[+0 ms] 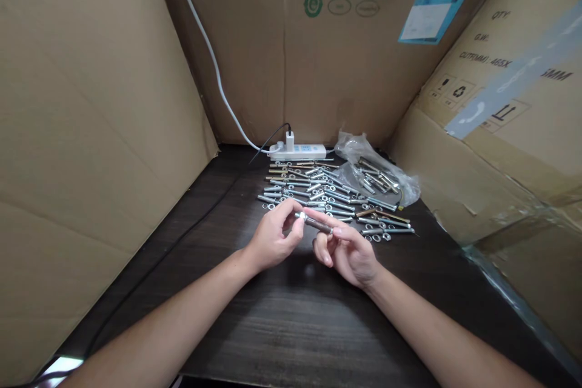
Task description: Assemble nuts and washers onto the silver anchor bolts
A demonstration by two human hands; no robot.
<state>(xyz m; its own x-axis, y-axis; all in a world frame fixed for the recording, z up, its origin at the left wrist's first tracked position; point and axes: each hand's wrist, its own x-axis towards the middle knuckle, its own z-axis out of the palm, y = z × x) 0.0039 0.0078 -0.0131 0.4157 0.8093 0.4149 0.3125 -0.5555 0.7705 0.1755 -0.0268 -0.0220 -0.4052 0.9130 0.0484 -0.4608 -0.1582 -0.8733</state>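
Between my two hands, above the dark table, is a metal anchor bolt, tilted slightly down to the right. My left hand pinches its left end, where a bright nut sits between thumb and fingertips. The thumb of my right hand presses on the other end, with the index finger stretched along behind the shaft. Just beyond the hands lie rows of loose bolts, sleeves, nuts and washers. Whether a washer is on the held bolt, I cannot tell.
A clear plastic bag with several bolts lies at the back right. Behind the parts stands a white power strip with a plugged-in adapter. A black cable crosses the table on the left. Cardboard walls enclose three sides.
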